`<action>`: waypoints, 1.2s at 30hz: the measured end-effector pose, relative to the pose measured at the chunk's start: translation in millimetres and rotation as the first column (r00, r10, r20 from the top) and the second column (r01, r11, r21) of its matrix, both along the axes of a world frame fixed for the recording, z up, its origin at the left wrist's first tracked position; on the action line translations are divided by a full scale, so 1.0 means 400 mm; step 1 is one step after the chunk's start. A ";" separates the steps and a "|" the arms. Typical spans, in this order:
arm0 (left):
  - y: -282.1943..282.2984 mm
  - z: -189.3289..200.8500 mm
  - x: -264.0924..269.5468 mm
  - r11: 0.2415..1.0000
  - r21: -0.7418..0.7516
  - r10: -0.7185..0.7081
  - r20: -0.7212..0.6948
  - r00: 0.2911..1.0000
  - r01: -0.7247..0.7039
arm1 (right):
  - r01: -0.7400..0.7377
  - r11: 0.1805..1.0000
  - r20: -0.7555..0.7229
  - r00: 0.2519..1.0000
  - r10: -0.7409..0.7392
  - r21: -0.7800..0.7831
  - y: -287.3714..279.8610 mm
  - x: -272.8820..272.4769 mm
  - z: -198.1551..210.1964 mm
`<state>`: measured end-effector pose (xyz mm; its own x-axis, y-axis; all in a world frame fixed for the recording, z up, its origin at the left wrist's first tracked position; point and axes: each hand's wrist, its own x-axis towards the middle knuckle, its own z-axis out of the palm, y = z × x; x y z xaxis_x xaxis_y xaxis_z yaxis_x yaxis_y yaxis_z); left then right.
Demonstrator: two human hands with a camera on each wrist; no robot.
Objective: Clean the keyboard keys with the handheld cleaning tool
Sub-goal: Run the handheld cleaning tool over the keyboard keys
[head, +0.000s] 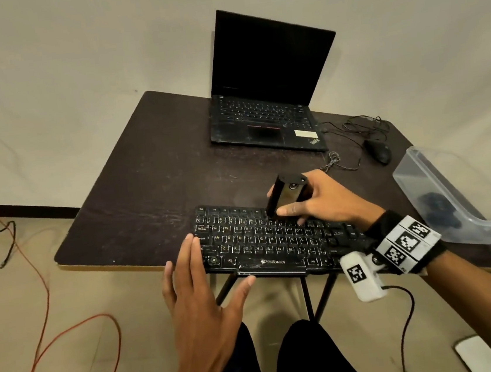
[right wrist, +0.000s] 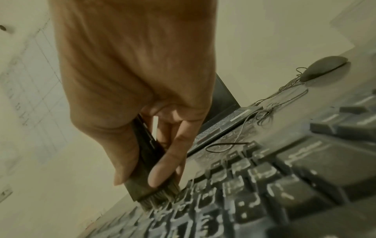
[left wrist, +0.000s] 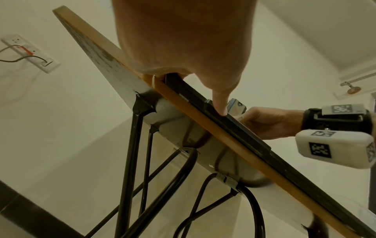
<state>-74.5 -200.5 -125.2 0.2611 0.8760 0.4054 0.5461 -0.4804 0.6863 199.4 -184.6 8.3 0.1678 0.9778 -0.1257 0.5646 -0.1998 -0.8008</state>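
My right hand (head: 316, 202) grips the cleaning tool (head: 285, 195), bristles on the keyboard (head: 269, 241) upper rows; left hand (head: 200, 285) flat, steadying its overhanging table-edge side. Risk: keyboard slipping off under pressure.

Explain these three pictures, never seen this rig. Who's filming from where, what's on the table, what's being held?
No robot: a person wears three cameras. The head view looks down at both hands; each wrist view looks along one hand. On the table lie a keyboard, an open laptop, a mouse and a clear plastic box. The right hand grips the cleaning tool, its bristles on the keys. The left hand, fingers straight, touches the keyboard's left end.
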 end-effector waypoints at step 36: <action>0.011 -0.030 0.025 0.982 0.166 0.090 0.027 0.996 -0.093 | 0.109 0.993 0.105 0.988 -0.113 0.045 -0.063 0.065 -0.006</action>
<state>-64.4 -195.9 -137.3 0.1740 0.8157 0.5517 0.5805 -0.5375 0.6116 225.2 -209.9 5.7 0.2857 0.9562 -0.0635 0.6236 -0.2358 -0.7454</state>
